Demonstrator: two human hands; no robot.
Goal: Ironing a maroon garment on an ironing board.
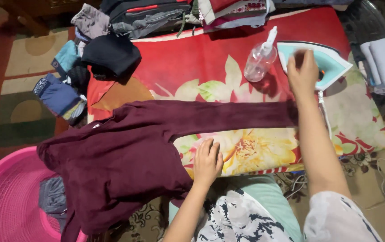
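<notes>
Pink plastic basket [4,197] sits at far left, beside folded clothes [60,94] on the carpet. Maroon long-sleeved garment [125,152] sprawls across the floral red cloth [192,67], one sleeve stretched rightward. Left hand [207,161] presses flat, fingers spread, by the sleeve's lower edge. Clear spray bottle [259,60] stands beyond. Right hand [303,71] grips the teal-and-white iron [331,62].

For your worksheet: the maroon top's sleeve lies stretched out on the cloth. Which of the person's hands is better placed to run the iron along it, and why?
Probably the right hand: it rests on the iron at the sleeve's far end. The left hand lies flat by the maroon top, apparently steadying it.
</notes>
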